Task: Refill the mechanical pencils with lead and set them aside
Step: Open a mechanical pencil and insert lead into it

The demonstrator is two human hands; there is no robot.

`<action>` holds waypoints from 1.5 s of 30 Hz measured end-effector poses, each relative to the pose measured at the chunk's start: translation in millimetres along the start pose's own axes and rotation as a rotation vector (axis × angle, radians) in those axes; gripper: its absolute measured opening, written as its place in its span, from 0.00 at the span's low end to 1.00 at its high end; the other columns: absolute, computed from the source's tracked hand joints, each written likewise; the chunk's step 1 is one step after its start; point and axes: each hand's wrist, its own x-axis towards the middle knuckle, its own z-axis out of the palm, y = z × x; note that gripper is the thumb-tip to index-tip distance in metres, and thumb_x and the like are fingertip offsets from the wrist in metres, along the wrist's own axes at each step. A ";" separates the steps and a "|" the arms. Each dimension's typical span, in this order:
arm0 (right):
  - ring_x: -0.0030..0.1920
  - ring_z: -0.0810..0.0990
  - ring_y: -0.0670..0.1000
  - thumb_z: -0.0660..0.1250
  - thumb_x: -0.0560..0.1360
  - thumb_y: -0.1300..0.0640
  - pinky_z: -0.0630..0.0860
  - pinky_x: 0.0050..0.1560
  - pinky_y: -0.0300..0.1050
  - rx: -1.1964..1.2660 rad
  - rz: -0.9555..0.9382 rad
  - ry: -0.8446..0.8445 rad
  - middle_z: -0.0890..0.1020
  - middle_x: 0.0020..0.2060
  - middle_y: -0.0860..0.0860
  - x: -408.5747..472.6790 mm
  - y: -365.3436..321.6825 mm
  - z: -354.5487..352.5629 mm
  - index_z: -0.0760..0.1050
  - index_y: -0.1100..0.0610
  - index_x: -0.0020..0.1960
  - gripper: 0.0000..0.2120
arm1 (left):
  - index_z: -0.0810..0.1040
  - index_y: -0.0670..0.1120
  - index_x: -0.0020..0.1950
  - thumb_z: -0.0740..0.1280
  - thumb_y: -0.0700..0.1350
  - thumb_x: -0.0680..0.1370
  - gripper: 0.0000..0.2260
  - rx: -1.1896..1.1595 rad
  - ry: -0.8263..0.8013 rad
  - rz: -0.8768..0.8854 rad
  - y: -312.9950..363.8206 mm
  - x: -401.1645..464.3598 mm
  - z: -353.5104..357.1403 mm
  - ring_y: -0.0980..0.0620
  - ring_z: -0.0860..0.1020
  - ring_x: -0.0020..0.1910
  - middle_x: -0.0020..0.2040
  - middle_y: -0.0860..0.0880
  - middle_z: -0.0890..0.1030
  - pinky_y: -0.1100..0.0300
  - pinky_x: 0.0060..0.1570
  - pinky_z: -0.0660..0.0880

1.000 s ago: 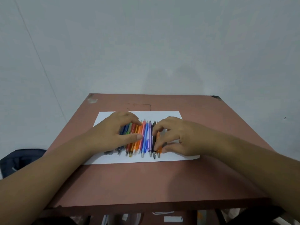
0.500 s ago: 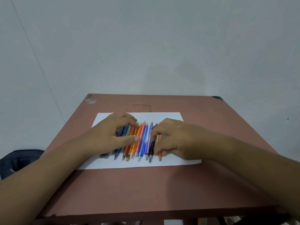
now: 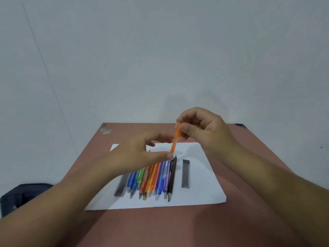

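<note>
At the far left, beside the reddish-brown table (image 3: 178,225), a dark bag (image 3: 23,195) sits on the floor. On the table lies a white paper sheet (image 3: 201,195). The left hand (image 3: 140,157), which half a second ago rested on the row of mechanical pencils (image 3: 151,179), has risen above it; thumb and forefinger are closing on the lower end of an orange pencil (image 3: 175,138), though blur hides whether they truly pinch it. The row now lies uncovered on the sheet, touching side by side, tips toward the near edge, with a grey one at the left and a black one at the right. The right hand (image 3: 203,129), earlier curled over the row's right end, has lifted the orange pencil clear and pinches its upper end between thumb and fingers, holding it nearly upright over the sheet. With that hand gone, a dark lead case (image 3: 185,173) shows just right of the row. So the first pencil looks picked for refilling; opening it likely comes next.
</note>
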 end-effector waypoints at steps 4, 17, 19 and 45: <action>0.40 0.85 0.56 0.70 0.78 0.65 0.84 0.48 0.54 0.159 0.059 0.141 0.85 0.40 0.55 20.7 -1.2 7.1 0.80 0.59 0.50 0.03 | 0.82 0.49 0.56 0.71 0.43 0.78 0.08 -0.342 0.094 -0.014 11.4 19.6 3.1 0.63 0.81 0.42 0.46 0.53 0.85 0.72 0.41 0.76; 0.39 0.83 0.48 0.74 0.74 0.63 0.82 0.46 0.42 0.064 0.278 0.310 0.87 0.39 0.49 48.3 49.4 8.6 0.86 0.51 0.43 0.08 | 0.79 0.65 0.54 0.66 0.50 0.81 0.08 -0.027 0.178 -0.190 -55.8 33.3 -4.3 0.65 0.79 0.43 0.41 0.64 0.82 0.71 0.41 0.69; 0.40 0.84 0.45 0.74 0.75 0.62 0.83 0.48 0.41 -0.128 0.309 0.230 0.87 0.39 0.45 46.0 62.7 3.8 0.86 0.49 0.44 0.08 | 0.79 0.64 0.48 0.67 0.49 0.80 0.08 0.044 0.180 -0.164 -69.0 30.3 -4.8 0.66 0.78 0.42 0.38 0.65 0.81 0.70 0.40 0.70; 0.44 0.80 0.36 0.75 0.74 0.56 0.71 0.41 0.25 -0.520 0.364 -0.142 0.84 0.43 0.41 30.6 108.6 -6.9 0.85 0.45 0.49 0.07 | 0.79 0.63 0.45 0.69 0.53 0.78 0.03 0.149 0.090 -0.130 -98.9 36.3 0.3 0.68 0.79 0.44 0.42 0.70 0.81 0.69 0.41 0.72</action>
